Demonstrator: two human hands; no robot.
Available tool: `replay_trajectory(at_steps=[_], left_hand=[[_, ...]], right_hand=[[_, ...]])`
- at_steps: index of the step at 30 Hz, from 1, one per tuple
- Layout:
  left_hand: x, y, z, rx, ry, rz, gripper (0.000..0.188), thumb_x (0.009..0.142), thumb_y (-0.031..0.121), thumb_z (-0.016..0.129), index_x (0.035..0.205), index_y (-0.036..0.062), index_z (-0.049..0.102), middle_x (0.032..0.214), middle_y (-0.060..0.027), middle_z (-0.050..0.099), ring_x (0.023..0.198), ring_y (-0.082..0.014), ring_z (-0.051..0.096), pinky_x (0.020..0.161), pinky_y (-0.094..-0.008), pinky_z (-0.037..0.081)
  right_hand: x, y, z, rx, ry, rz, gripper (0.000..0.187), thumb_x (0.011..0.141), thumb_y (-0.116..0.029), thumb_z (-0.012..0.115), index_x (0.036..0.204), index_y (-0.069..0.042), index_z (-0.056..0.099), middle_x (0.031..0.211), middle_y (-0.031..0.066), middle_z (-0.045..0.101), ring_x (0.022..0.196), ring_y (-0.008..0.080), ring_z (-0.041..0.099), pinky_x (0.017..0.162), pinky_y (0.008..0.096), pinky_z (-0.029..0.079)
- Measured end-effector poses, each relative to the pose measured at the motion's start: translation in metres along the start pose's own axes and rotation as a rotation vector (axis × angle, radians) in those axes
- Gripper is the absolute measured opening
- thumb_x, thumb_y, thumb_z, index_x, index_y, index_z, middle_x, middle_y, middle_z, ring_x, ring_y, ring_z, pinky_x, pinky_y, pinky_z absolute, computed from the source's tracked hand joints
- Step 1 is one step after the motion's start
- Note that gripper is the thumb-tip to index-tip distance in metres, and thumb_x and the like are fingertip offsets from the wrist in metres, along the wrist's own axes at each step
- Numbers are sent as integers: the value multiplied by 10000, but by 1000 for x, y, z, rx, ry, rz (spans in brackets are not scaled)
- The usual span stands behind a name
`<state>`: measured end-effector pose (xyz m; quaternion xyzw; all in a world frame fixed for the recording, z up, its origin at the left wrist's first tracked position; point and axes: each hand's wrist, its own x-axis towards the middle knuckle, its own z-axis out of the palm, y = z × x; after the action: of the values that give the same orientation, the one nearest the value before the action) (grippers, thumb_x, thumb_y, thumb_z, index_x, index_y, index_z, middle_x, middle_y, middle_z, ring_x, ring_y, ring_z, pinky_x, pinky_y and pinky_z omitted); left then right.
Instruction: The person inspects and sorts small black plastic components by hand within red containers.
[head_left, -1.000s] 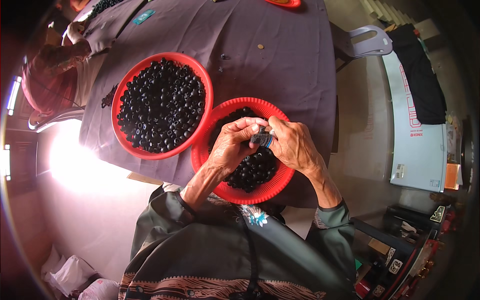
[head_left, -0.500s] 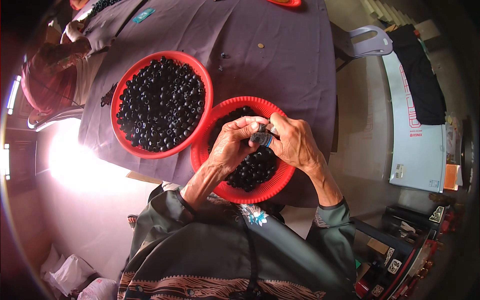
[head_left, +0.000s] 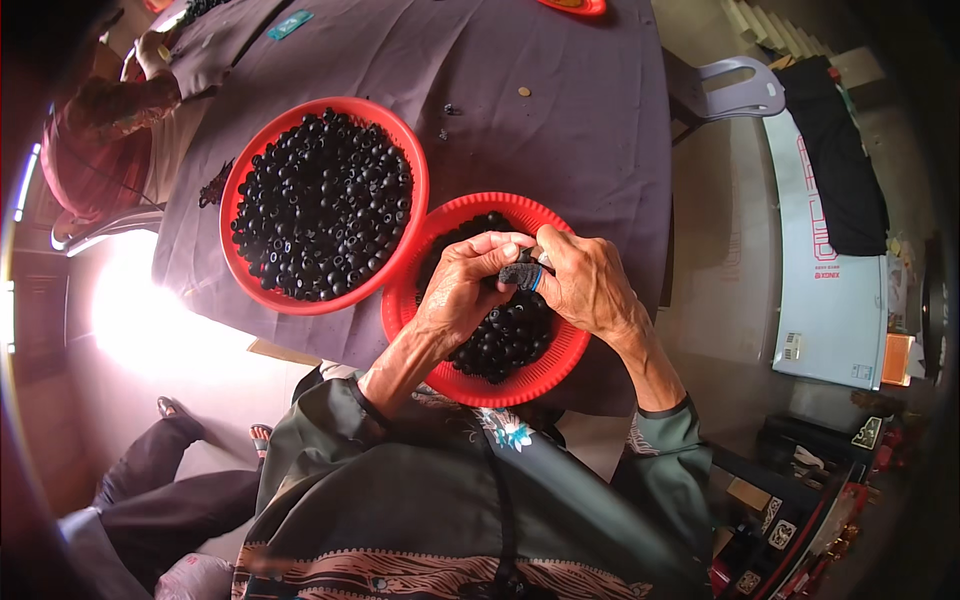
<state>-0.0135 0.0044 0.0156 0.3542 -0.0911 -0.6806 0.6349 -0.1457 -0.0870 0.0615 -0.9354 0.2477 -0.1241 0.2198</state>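
My left hand (head_left: pixel 462 285) and my right hand (head_left: pixel 590 285) meet over the near red basin (head_left: pixel 572 362), thumbs and fingers drawn together. Between the left fingertips is a small black piece (head_left: pixel 526 256), mostly hidden. A dark cover with a blue edge (head_left: pixel 520 276) wraps the tip of my right thumb. Whatever the right fingers pinch is too small and covered to make out. Below the hands, the basin holds small round black pieces (head_left: pixel 505 345). To the left, a second red basin (head_left: pixel 424 190) is full of similar round black pieces (head_left: pixel 322 205), some showing a hole.
Both basins stand on a purple-grey tablecloth (head_left: pixel 560 130). Dark scraps and a small tan disc (head_left: pixel 524 91) lie on it; a red dish (head_left: pixel 580 6) is at the far edge. Another person (head_left: pixel 115 140) sits far left. At right stands a grey plastic chair (head_left: pixel 740 88).
A person's dark-trousered legs and sandalled feet have come into view at lower left. My hands stay together over the near basin with barely any shift.
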Motion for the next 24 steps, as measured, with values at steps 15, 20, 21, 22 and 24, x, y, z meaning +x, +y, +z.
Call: replay_trajectory(at_steps=[15,20,21,22,24], left_hand=[[-2,1,5,66,53,20,155,854,170,600,961,59,617,839,26,584,691,-47,480,623,-192,413],[0,0,1,63,12,31,156,854,164,596,957,47,613,820,23,573,660,-42,469,580,-176,390],[0,0,1,64,12,30,156,854,164,596,957,47,613,820,23,573,660,-42,469,580,-176,390],[0,0,1,65,13,33,155,855,158,595,959,45,613,819,21,572,648,-41,465,573,-174,384],[1,-1,0,67,14,38,155,855,153,593,961,42,612,817,18,571,636,-41,460,566,-171,379]], right_hand=[[-1,8,10,-14,65,-88,200,757,-79,620,739,-13,432,608,154,528,569,354,565,475,394,438],[-3,11,12,-15,74,-95,206,768,-90,622,723,-15,436,596,149,524,550,347,562,461,388,434],[-3,11,12,-28,75,-97,212,775,-104,623,718,-17,438,595,149,523,548,347,561,458,388,432],[-3,11,12,-40,76,-99,220,781,-119,624,713,-20,440,594,149,521,546,348,561,455,388,431],[-2,10,12,-29,85,-98,240,788,-147,631,711,-22,441,596,149,523,546,346,560,456,385,431]])
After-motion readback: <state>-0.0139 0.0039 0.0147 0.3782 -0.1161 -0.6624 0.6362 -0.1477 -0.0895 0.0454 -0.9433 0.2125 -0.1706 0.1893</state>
